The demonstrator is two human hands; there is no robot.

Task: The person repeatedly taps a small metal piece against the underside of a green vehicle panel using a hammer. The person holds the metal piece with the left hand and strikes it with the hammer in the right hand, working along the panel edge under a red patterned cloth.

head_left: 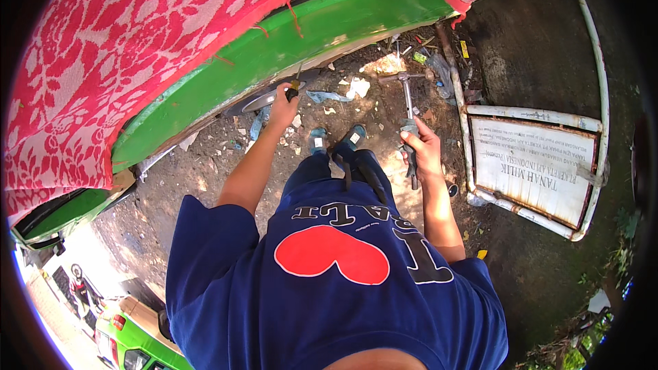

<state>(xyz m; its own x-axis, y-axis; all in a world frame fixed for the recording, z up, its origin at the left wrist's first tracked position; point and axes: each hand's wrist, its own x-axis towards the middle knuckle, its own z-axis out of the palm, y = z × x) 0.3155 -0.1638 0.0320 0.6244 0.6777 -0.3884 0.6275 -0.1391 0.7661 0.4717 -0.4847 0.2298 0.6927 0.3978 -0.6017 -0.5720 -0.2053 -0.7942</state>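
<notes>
My left hand (pixel 282 107) reaches forward to the green vehicle's (pixel 308 34) wheel arch and grips a small dark-handled tool (pixel 293 90), its tip at the chrome wheel rim (pixel 264 101). Lower and to the right, my right hand (pixel 419 145) is closed around the shaft of a long metal cross wrench (pixel 408 99), whose T-shaped head points away from me over the dirt. My feet in blue sandals (pixel 336 140) stand on the ground between both hands.
A red and white patterned cloth (pixel 103 62) covers the vehicle. A white-framed signboard (pixel 534 164) lies flat on the ground at right. Litter and scrap (pixel 439 62) lie along the dirt near the vehicle. Another green vehicle (pixel 130 336) shows at lower left.
</notes>
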